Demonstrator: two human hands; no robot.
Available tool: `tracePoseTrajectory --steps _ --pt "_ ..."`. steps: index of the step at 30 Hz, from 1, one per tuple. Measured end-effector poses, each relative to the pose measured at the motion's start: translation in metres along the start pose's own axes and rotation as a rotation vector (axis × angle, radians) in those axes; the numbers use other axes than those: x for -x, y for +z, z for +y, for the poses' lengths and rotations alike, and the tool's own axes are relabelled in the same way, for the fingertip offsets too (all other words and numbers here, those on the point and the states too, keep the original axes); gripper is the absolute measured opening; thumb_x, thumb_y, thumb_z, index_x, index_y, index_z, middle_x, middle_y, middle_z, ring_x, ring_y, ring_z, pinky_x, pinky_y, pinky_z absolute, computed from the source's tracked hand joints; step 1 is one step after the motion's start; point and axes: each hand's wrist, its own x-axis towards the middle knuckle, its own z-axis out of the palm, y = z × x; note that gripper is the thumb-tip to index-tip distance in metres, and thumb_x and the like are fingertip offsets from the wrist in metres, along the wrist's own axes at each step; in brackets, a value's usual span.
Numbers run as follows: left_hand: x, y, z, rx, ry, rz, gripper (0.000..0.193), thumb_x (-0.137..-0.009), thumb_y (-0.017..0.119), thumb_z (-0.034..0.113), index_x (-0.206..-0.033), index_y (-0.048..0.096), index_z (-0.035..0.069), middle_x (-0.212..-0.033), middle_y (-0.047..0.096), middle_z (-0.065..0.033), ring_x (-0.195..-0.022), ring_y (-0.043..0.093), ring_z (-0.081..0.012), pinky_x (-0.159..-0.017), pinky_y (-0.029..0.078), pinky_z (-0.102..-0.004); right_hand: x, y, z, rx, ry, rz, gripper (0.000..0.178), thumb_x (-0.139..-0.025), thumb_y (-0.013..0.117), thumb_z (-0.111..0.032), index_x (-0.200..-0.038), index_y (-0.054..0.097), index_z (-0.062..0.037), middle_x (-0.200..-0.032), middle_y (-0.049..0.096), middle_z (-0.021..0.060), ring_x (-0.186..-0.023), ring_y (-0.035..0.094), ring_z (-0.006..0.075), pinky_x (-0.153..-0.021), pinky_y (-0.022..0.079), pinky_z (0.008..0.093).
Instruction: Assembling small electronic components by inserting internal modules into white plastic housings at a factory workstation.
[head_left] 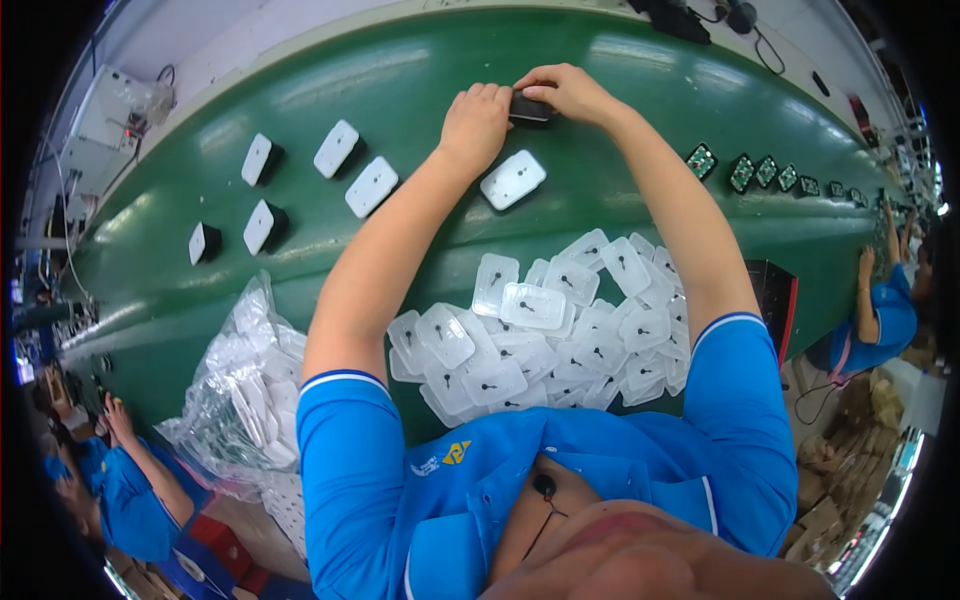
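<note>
In the head view, the left hand (478, 118) grips the left end of a black box (532, 110) over the green table (420, 90). The right hand (572, 92) bends fingers against it; whether they pinch cannot be told.

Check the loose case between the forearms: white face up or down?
Up: the case shows its white face to the camera, black edge visible beneath.

White equipment (98, 125) upper left, blue-shirted person (888, 308) far right, brown cardboard (850, 470) lower right, red box (222, 545) lower left
</note>
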Motion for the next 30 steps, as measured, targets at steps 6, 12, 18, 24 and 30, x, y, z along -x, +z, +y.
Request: tracePoseTrajectory --steps 6,12,18,24,30 --pt "-0.009 0.008 -0.006 0.198 -0.031 0.096 0.029 -0.079 0.060 0.014 -0.105 0.060 0.002 -0.102 0.064 -0.0131 -0.089 0.059 -0.0288 -0.076 0.047 -0.0345 0.014 0.004 -0.001 -0.034 0.055 0.122 0.022 -0.088 0.056 -0.020 -0.102 0.066 -0.0061 -0.088 0.066 0.0017 -0.076 0.056 0.0131 -0.069 0.045 0.0240" --pt "-0.003 -0.019 -0.023 0.756 -0.444 -0.256 0.025 -0.085 0.057 0.016 -0.102 0.062 -0.002 -0.079 0.065 -0.0107 -0.060 0.056 -0.0192 -0.057 0.045 -0.0291 0.097 -0.049 -0.019 -0.106 0.022 0.357 0.025 -0.089 0.055 -0.025 -0.104 0.064 -0.0067 -0.087 0.064 0.0012 -0.073 0.054 0.0114 -0.065 0.044 0.0243" --pt "-0.004 -0.019 -0.036 0.947 -0.603 -0.456 0.029 -0.091 0.053 0.022 -0.108 0.048 -0.001 -0.066 0.060 -0.0088 -0.045 0.048 -0.0110 -0.039 0.035 -0.0207 0.236 -0.108 -0.002 -0.240 0.022 0.827 0.021 -0.089 0.055 -0.019 -0.099 0.064 -0.0022 -0.082 0.064 0.0027 -0.073 0.058 0.0109 -0.070 0.047 0.0225" --pt "-0.009 -0.011 -0.038 0.755 -0.614 -0.483 0.038 -0.090 0.054 0.026 -0.111 0.043 -0.003 -0.065 0.059 -0.0092 -0.046 0.050 -0.0142 -0.039 0.036 -0.0231 0.384 -0.107 0.035 0.155 0.648 1.004 0.017 -0.083 0.060 -0.014 -0.093 0.064 -0.0009 -0.079 0.064 0.0040 -0.066 0.057 0.0133 -0.063 0.045 0.0236" --pt "0.002 -0.042 -0.023 0.225 -0.541 -0.213 0.047 -0.089 0.055 0.030 -0.123 0.038 0.001 -0.064 0.058 -0.0074 -0.052 0.055 -0.0157 -0.051 0.043 -0.0293 0.432 -0.068 0.071 0.399 0.900 0.677 0.012 -0.075 0.064 -0.012 -0.083 0.064 -0.0028 -0.080 0.062 0.0070 -0.068 0.057 0.0244 -0.064 0.045 0.0333"
